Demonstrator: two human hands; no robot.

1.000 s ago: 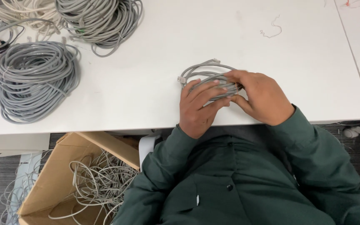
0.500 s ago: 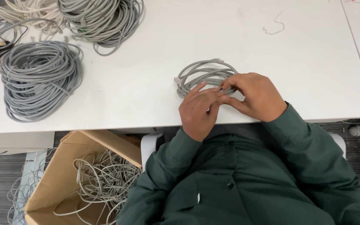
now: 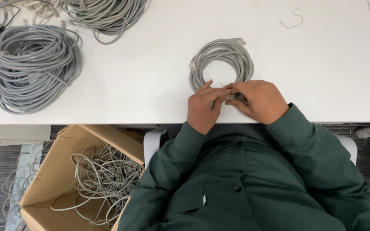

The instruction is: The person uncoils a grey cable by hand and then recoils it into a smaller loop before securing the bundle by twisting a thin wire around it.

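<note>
Fingers [image 3: 219, 92] of both your hands met at the near edge of the small grey cable coil [image 3: 222, 60], pinched shut on its bundled strands; something thin sat between them, too small to tell what. Your left hand [image 3: 204, 107] came in from the left, your right hand [image 3: 258, 100] from the right, fingertips touching. Both were equally near the coil, which lay flat on the white desk [image 3: 150, 85], stretching straight away from your fingers toward the far side. Coil was roughly round, slightly longer front to back, several loops of smooth round-jacketed cable, with a clear plastic plug [image 3: 192, 65] poking out at its left side and another at the top right.

Well apart to the left sat a big grey cable bundle [image 3: 33, 64], thick, many loops, loosely wound. Another grey bundle [image 3: 103, 15] lay at the far left edge, partly cut off. A thin scrap of wire [image 3: 291, 19] lay far right on the desk. Below the desk edge stood an open cardboard box [image 3: 65, 171] holding a tangle of pale loose cables. Your sleeves were dark green cloth.
</note>
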